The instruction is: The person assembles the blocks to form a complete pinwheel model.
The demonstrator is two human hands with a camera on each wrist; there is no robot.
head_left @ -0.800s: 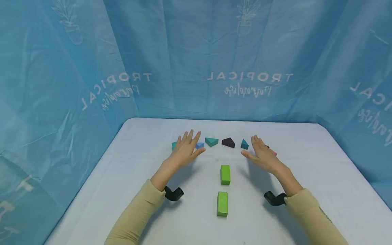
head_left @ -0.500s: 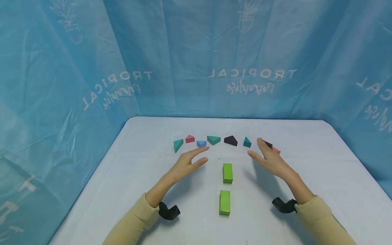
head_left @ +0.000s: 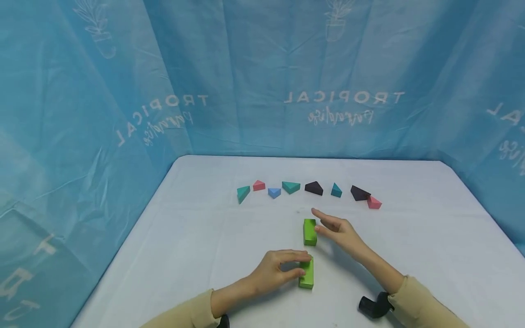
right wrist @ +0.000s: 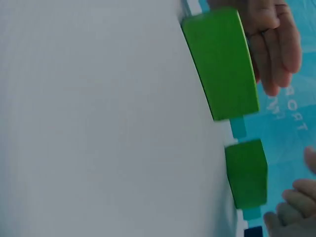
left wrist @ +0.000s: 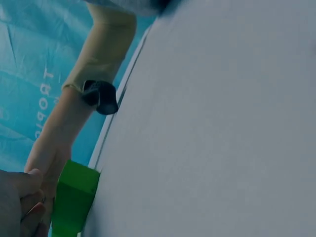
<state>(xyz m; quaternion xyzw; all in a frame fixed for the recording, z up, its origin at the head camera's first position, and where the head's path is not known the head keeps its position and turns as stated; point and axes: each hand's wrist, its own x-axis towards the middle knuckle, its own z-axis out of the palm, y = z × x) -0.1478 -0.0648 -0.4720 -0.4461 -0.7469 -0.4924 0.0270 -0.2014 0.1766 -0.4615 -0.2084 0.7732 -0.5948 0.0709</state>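
Two green rectangular blocks lie on the white table, one nearer [head_left: 306, 279] and one farther [head_left: 309, 233]. My left hand [head_left: 270, 274] hovers around the nearer block, fingers reaching over its far end and thumb by its left side. The right wrist view shows this nearer block [right wrist: 222, 64] with the left hand's fingers beside it, not wrapped around it. At the right side of the farther block is my right hand [head_left: 342, 234], its thumb tip right at the block's edge and its index finger extended beyond. In the left wrist view, a green block [left wrist: 76, 197] stands beside the left hand's fingertips.
A loose arc of small blocks crosses the table's far part: teal [head_left: 243, 194], pink [head_left: 259, 185], blue [head_left: 274, 192], black [head_left: 314, 188] and others. A black block [head_left: 360, 193] touches a pink one [head_left: 374, 202] at the right. Blue curtains [head_left: 254, 82] surround the table.
Both hands have moved back from the far row of small blocks toward the green blocks, the left to the nearer one and the right to the farther. The blocks keep their places.
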